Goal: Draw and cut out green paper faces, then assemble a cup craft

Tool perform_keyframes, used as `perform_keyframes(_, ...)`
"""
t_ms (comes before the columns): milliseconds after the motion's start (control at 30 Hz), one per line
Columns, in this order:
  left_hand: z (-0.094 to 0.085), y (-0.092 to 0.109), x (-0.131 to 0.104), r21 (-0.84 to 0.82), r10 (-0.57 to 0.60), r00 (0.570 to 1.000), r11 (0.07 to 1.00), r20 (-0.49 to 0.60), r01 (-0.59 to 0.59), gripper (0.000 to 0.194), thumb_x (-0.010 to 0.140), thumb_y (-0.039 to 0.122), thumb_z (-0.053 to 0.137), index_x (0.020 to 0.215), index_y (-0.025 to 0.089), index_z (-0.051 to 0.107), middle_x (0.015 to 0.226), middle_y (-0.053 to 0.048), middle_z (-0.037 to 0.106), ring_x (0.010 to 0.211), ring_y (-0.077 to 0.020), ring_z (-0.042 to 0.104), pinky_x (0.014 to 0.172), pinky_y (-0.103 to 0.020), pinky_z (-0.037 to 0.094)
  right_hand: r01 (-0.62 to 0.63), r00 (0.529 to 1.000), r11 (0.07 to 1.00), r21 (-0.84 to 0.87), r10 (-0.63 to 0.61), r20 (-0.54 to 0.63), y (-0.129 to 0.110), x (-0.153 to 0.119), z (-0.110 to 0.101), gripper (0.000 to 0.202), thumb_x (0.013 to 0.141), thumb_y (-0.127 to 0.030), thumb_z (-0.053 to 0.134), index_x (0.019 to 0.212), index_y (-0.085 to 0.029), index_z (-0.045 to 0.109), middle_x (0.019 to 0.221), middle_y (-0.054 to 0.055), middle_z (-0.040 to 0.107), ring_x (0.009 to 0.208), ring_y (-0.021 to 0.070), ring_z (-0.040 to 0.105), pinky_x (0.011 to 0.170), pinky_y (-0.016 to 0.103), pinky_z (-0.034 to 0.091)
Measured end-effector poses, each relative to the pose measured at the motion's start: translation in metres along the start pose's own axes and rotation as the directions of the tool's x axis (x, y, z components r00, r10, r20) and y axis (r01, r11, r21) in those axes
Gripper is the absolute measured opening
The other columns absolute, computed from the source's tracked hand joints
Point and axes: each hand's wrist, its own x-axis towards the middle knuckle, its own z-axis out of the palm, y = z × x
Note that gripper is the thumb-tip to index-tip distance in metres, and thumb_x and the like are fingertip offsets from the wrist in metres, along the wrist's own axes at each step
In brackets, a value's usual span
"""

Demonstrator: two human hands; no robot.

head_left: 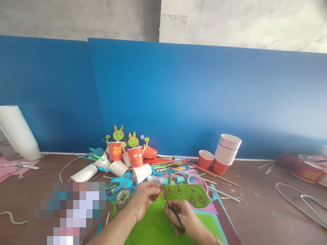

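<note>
My right hand (182, 216) grips black-handled scissors (175, 215), their blades pointing up and away, slightly to the left. Beside the blades lies a strip of green paper (184, 194) with a drawn face and small circles with hearts. At the strip's left end, the fingers of my left hand (146, 200) are pinched on the green paper's edge, close to the blades. The exact spot of the pinch is partly hidden. Under both hands spreads a larger green sheet (150, 228).
Two red cups with green rabbit faces (115, 151) stand behind, among fallen white cups (85, 173), sticks and a tape roll (123, 196). To the right are a stack of paper cups (228, 151) and a white cable (293, 190). A blue panel (178, 102) borders the table.
</note>
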Motion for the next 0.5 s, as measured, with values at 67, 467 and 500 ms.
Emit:
perform_keyframes(67, -0.0013, 0.0001, 0.0008, 0.009, -0.008, 1.000, 1.000, 0.003, 0.008, 0.018, 0.049, 0.017, 0.074, 0.063, 0.014, 0.064, 0.054, 0.003, 0.060, 0.052, -0.0081, 0.050, 0.057, -0.022, 0.035, -0.040, 0.999, 0.999, 0.003, 0.040, 0.006, -0.0024, -0.0014, -0.0002, 0.026, 0.073, -0.042, 0.057, 0.069, -0.018, 0.050, 0.039, -0.010, 0.041, 0.029, 0.0039, 0.034, 0.031, 0.016, 0.021)
perform_keyframes(467, -0.0067, 0.0061, 0.0002, 0.088, -0.021, 0.988, 0.996, 0.150, 0.008, 0.035, 0.056, 0.016, 0.066, 0.091, 0.016, 0.064, 0.064, 0.002, 0.063, 0.056, -0.0091, 0.051, 0.060, -0.023, 0.036, -0.109, 0.994, 0.993, -0.052, 0.109, -0.002, 0.0003, -0.0009, 0.0005, 0.021, 0.076, -0.037, 0.057, 0.071, -0.018, 0.050, 0.044, -0.010, 0.042, 0.029, 0.0031, 0.034, 0.032, 0.015, 0.025)
perform_keyframes(500, -0.0069, 0.0069, -0.0001, 0.107, -0.015, 0.985, 0.994, 0.173, -0.003, 0.032, 0.057, 0.016, 0.064, 0.088, 0.015, 0.065, 0.066, 0.001, 0.064, 0.058, -0.0097, 0.052, 0.060, -0.023, 0.036, -0.101, 0.995, 0.994, -0.050, 0.102, 0.001, 0.0000, -0.0012, 0.0009, 0.020, 0.076, -0.036, 0.057, 0.070, -0.018, 0.049, 0.044, -0.010, 0.042, 0.029, 0.0029, 0.034, 0.032, 0.015, 0.026)
